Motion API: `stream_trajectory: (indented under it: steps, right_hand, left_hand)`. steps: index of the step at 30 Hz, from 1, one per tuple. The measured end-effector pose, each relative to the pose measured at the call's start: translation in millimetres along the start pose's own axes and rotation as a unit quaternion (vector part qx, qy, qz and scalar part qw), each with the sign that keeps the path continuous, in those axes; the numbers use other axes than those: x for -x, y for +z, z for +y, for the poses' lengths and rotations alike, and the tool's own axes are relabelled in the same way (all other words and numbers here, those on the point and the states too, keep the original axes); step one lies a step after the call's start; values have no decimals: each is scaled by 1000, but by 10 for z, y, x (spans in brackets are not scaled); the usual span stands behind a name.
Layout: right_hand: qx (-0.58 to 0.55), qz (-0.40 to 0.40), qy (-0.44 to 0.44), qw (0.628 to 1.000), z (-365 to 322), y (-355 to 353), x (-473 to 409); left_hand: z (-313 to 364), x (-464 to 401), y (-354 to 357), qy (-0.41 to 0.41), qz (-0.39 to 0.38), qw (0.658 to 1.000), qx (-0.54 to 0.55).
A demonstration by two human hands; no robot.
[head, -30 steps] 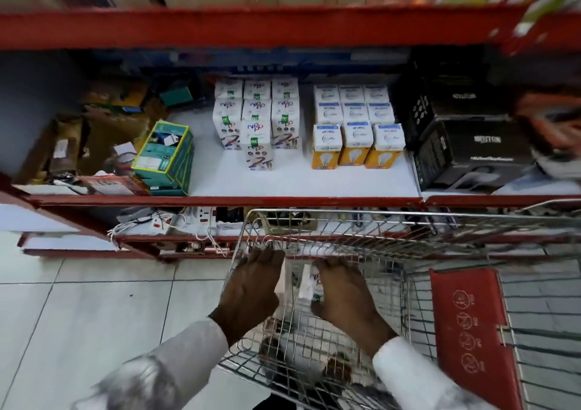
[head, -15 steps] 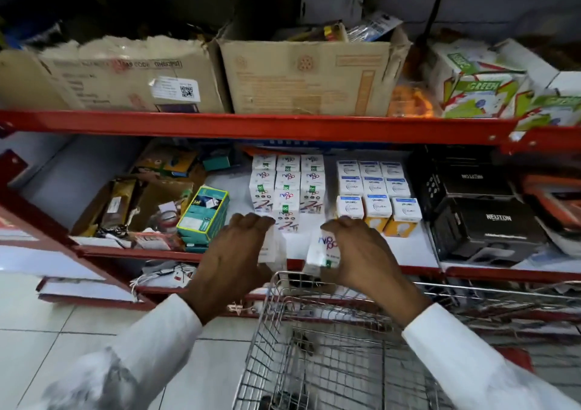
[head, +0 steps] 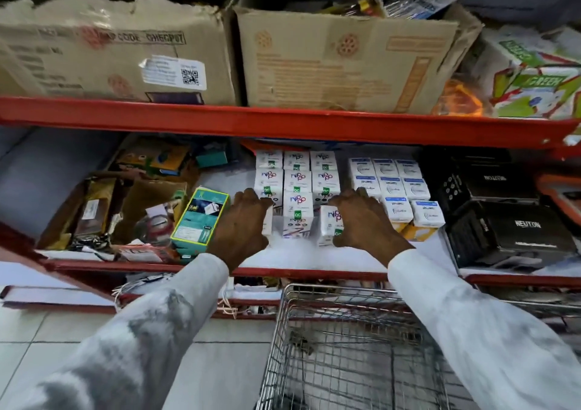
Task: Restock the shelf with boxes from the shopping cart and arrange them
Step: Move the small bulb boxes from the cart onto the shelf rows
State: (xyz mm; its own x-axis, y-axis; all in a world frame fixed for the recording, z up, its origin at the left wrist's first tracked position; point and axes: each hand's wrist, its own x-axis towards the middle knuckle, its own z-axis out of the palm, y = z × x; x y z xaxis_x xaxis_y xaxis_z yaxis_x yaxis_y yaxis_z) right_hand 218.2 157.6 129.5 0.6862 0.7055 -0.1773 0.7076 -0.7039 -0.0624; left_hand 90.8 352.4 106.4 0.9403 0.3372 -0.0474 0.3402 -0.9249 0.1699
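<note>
I have both hands on the shelf (head: 314, 260), above the cart (head: 345, 346). My right hand (head: 364, 218) is closed around a white box (head: 330, 226), standing upright on the shelf just left of the palm. My left hand (head: 242, 221) grips another box (head: 268, 221) at its right edge; only a sliver shows. Between my hands stands the front box (head: 298, 213) of the stocked rows (head: 297, 174).

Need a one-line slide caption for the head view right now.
Both hands, left and right, set white boxes beside the stocked rows on the shelf.
</note>
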Motion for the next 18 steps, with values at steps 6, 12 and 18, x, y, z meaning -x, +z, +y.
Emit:
stream_trajectory:
  steps: [6, 12, 18]
  right_hand:
    - [5, -5, 3, 1000, 24, 106, -223]
    - [-12, 7, 7, 1000, 35, 139, -314]
    - [-56, 34, 6, 998, 82, 213, -258]
  left_hand:
    - [21, -158, 81, 11, 4, 1000, -13]
    - [-6, -238, 152, 16, 17, 999, 45]
    - [-83, -169, 249, 21, 42, 995, 92]
